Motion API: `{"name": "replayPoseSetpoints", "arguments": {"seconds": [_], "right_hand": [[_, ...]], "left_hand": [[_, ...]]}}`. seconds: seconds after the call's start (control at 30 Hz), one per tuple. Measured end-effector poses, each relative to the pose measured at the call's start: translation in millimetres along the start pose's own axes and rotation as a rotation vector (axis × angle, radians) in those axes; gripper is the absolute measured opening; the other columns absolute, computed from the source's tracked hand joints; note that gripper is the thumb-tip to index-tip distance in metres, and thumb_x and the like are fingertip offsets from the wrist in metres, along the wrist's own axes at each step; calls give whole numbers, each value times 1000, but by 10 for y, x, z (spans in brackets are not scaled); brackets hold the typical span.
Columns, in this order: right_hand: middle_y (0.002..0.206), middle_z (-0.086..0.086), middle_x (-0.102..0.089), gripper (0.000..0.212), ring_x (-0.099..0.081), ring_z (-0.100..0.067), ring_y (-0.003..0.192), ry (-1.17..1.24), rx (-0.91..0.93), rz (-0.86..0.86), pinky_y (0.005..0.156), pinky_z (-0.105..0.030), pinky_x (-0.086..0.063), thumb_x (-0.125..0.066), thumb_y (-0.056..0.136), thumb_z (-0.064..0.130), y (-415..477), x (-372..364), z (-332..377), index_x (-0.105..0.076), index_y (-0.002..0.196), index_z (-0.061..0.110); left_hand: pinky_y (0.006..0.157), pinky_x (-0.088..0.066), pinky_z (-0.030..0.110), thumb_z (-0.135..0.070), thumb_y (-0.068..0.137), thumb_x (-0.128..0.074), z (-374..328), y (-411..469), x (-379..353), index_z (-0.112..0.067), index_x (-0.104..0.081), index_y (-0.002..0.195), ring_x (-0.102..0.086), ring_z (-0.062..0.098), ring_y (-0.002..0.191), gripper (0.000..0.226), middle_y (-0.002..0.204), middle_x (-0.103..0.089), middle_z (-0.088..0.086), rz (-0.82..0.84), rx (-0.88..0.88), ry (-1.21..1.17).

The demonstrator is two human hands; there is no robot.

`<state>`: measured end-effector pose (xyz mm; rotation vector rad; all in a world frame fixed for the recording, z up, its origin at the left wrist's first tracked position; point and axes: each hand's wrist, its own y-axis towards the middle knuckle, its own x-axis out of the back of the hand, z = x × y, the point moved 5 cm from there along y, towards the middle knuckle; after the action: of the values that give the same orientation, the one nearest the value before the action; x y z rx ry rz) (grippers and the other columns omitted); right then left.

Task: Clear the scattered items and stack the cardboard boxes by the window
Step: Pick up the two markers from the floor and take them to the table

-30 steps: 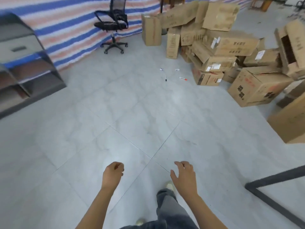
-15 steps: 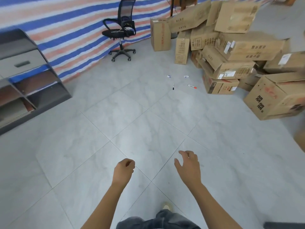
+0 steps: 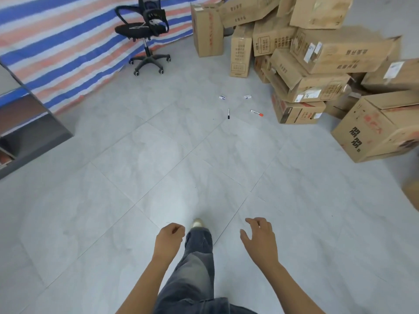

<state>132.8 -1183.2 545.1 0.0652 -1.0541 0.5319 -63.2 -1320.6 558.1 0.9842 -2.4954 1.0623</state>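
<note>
A jumbled heap of cardboard boxes [image 3: 322,53] fills the far right of the floor, with one large box [image 3: 376,125] nearest me. In front of the heap lie small scattered items: a black marker [image 3: 228,113], a red-capped marker [image 3: 257,113] and two small white packets [image 3: 222,97] [image 3: 247,96]. My left hand [image 3: 169,240] hangs low at the bottom centre, fingers curled, holding nothing. My right hand [image 3: 259,237] hangs beside it with fingers loosely spread and empty. Both hands are far from the items.
A black office chair [image 3: 145,32] stands at the back by a striped blue, white and orange tarp [image 3: 56,46]. A grey shelf unit [image 3: 27,128] stands at the left edge. Grey tiled floor [image 3: 158,166] stretches between me and the boxes. My leg [image 3: 197,257] is stepping forward.
I have walked closer to the boxes and scattered items, which now sit larger in view. My hands have dropped lower in the frame, and my leg has swung forward between them.
</note>
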Motion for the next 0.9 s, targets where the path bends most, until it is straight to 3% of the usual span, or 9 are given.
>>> {"name": "replayPoseSetpoints", "arguments": {"seconds": [0.13, 0.3, 0.5, 0.63, 0.73, 0.9], "right_hand": [[121, -13, -54, 37, -49, -30, 114, -16, -50, -63, 90, -38, -43, -60, 89, 21, 742, 94, 80, -59, 123, 6], [122, -10, -53, 38, -47, -26, 114, -33, -69, -109, 89, -33, -41, -58, 90, 23, 1726, 293, 476, -57, 126, 9], [114, -12, -58, 34, -54, -29, 104, -33, -109, -121, 82, -37, -47, -65, 85, 20, 2421, 399, 626, -63, 117, 6], [127, -4, -50, 38, -45, -20, 116, -59, -166, -66, 93, -28, -40, -54, 92, 28, 2891, 494, 434, -54, 128, 14], [133, -1, -44, 39, -40, -16, 122, -45, -184, -65, 98, -23, -37, -48, 95, 31, 3442, 675, 296, -49, 132, 18], [131, -6, -47, 40, -41, -20, 121, 10, -105, -107, 98, -27, -37, -50, 94, 30, 4610, 1128, 132, -51, 130, 13]], "left_hand": [[60, -37, 22, -9, 90, -47, -629, 755, 5, 0, -60, 84, -52, 20, 75, 18, 81, -60, 7, 43, -52, -53], [60, -36, 25, -10, 90, -48, -1502, 1673, 247, -5, -57, 79, -55, 19, 74, 15, 80, -58, 6, 33, -105, -149], [59, -36, 23, -11, 91, -48, -1931, 2343, 106, -4, -58, 80, -54, 19, 73, 15, 80, -58, 6, 111, -49, -129], [59, -36, 22, -12, 91, -49, -2157, 2695, -283, -4, -57, 80, -54, 19, 73, 15, 81, -60, 7, 221, -15, -27], [61, -37, 23, -12, 91, -49, -2599, 3125, -473, -5, -59, 80, -55, 20, 74, 16, 82, -61, 6, 187, -39, -22], [61, -36, 23, -13, 91, -49, -3487, 3725, -856, -3, -58, 81, -55, 18, 72, 17, 82, -59, 6, 100, -98, -30]]}}
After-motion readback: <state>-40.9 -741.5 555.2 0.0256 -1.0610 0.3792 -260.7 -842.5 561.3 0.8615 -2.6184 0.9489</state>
